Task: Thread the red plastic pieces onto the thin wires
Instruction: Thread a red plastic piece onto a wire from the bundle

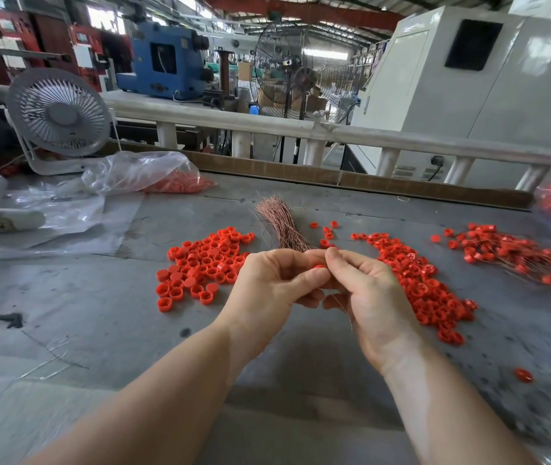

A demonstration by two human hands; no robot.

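Red plastic shows between your fingertips: one small red piece [318, 266] sits pinched where your two hands meet, above the middle of the grey worktable [99, 307]. Your left hand [269, 290] is curled, thumb and forefinger closed on that piece, the other fingers folded loosely beneath. Your right hand [369, 297] is also curled, its thumb and forefinger pressed together right against the piece; they appear to grip a thin wire [343, 308], which trails down past your right palm towards the wrist. Whether the wire tip is already through the piece you cannot tell from this view, since your fingers cover the joint.

Just beyond your hands lies the bundle of copper wires [279, 221], fanned at its far end and running back under your knuckles. To your left of it is a heap of red caps [200, 266], many lying hollow side up. To your right a longer heap of red pieces [425, 283] stretches along the table beside your right hand. Farther right, well apart from your hands, lies a pile of threaded pieces [515, 255] with fine wires sticking out of it. One stray red piece [523, 375] rests alone near your right forearm.

At the far left of the table stand a small white fan [59, 115] and a clear plastic bag [143, 172] holding more red parts.
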